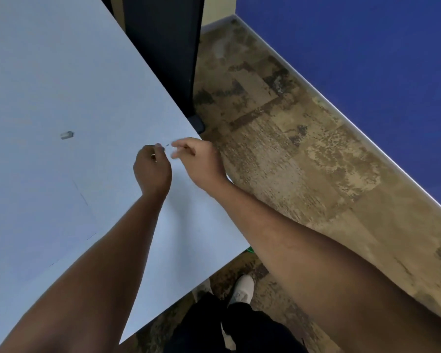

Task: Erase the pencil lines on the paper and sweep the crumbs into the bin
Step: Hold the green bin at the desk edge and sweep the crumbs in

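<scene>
**A:** Head view: where are your hands?

**B:** Both over the pale table (61, 72), close to its right edge. My left hand (152, 169) is curled, thumb and fingertips pressed together as if nipping something tiny; what it holds I cannot tell. My right hand (201, 161) is just beside it, fingers blurred and loosely bent, so I cannot tell its grip. A dark speck (167, 144), perhaps a crumb, sits between them.

**A:** And the paper?

**B:** The paper (36, 225) lies under my left forearm, its faint edge showing. The eraser (67, 135) rests on the table, well apart to the left. My white shoe (242, 289) stands on the carpet (303, 149) below.
</scene>
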